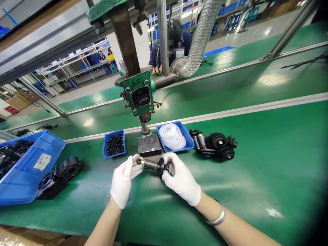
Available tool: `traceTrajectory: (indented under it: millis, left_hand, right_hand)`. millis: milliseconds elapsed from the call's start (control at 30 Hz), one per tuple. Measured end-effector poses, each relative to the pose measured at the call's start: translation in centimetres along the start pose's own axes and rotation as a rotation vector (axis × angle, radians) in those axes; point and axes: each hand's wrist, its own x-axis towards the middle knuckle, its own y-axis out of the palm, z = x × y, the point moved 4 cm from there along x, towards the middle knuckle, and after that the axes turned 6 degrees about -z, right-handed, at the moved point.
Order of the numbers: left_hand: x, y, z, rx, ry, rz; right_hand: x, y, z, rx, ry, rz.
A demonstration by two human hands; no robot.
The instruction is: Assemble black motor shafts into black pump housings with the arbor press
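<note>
— At the centre of the frame, low down, what do the hands hold?

— Both gloved hands share a small shaft assembly (153,165) just above the green table (256,177). The left hand (123,180) pinches its pale left end with curled fingers; the right hand (181,179) wraps closed around the black flanged end.

— And what lies around them?

— Just above, a dark metal block (149,144) sits under the green press (138,92). Left of the block is a small blue tray of black rings (114,144); right of it, a blue tray of white rings (174,136). Further right lies a heap of black parts (216,145). At lower left, a large blue bin (28,167) and black housings (61,174). A person sits behind the press, top centre.
</note>
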Motion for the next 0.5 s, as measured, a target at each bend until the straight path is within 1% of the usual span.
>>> traceTrajectory:
  millis: [67,133,200,300,367,433,500]
  left_hand:
    - [0.0,0.1,0.2,0.045,0.028,0.027]
    - [-0.2,0.1,0.3,0.13,0.101,0.054]
    - [-0.6,0.1,0.2,0.274,0.21,0.056]
    - [-1.4,0.0,-0.2,0.55,0.394,0.013]
    - [-2.0,0.0,-0.5,0.686,0.498,0.007]
    - [-2.5,-0.2,-0.6,0.748,0.578,0.018]
    - [-2.5,-0.6,-0.7,0.742,0.6,0.011]
  right_hand:
    - [-0.1,0.0,0.1,-0.033,-0.023,0.0]
    - [-0.2,0.0,0.3,-0.087,-0.061,-0.007]
    - [-0.4,-0.1,1.0,-0.137,-0.14,-0.031]
    - [-0.7,-0.5,2.2,-0.167,-0.301,-0.064]
    - [-0.8,-0.6,2.6,-0.158,-0.365,-0.072]
    - [-0.8,-0.7,2.5,-0.111,-0.347,-0.072]
    - [-0.6,-0.6,1.9,0.004,-0.267,-0.058]
